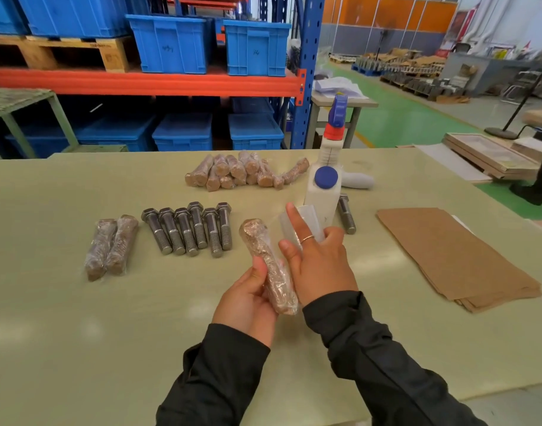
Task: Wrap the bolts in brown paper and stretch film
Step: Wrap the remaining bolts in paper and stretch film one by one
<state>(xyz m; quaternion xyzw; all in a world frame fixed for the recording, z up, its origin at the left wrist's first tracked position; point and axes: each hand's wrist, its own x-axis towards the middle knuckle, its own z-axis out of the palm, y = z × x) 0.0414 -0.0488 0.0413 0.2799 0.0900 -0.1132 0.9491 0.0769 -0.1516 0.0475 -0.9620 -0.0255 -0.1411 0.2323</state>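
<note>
Here the green counter [79,302] is carrying a stack of brown paper [457,259], six bare bolts [188,229] and wrapped bundles, while above it the left hand [248,299] is gripping a wrapped bolt [269,265] and the right hand [318,265] is holding the stretch film roll [300,222], fingers partly extended.

We see six bare bolts [188,230] of grey metal with a dull sheen, their threads finely ridged. The wrapped bolt [269,265] shows crinkled brown paper under glossy clear film, as do the two wrapped bolts [111,249] and the far pile [245,173]. The stretch film roll [300,226] looks translucent, smooth plastic. The brown paper sheets [457,256] are matt and fibrous. The spray bottle [325,179] is whitish plastic with a blue and red head. The table [79,333] has a smooth, faintly glossy pale green top, and our sleeves [371,348] are dark matt cloth
</note>
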